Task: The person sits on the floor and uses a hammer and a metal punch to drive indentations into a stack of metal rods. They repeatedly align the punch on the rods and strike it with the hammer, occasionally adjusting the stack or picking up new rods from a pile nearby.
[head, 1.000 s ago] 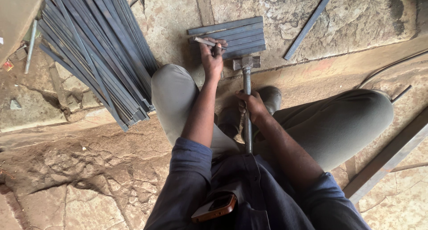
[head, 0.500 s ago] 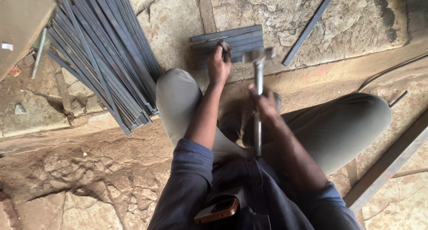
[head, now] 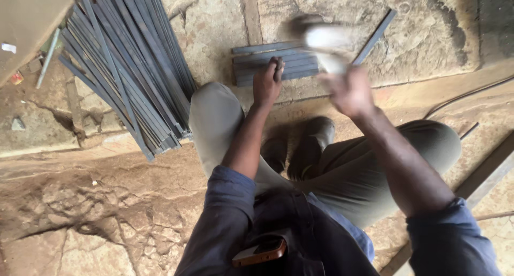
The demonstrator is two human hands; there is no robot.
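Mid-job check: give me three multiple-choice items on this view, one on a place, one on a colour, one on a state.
1. Where does the left hand rest?
A. on the short stack of flat bars
B. on the knee
C. on the phone

2. What colour is the phone case?
A. green
B. orange-brown
C. white

3. How does the right hand appear?
A. sharp, flat on the ground
B. out of view
C. raised, motion-blurred, with a blurred tool

Answers: 1 A, its fingers press the stack; 2 B, its edge shows so; 3 C, hand and tool smear.
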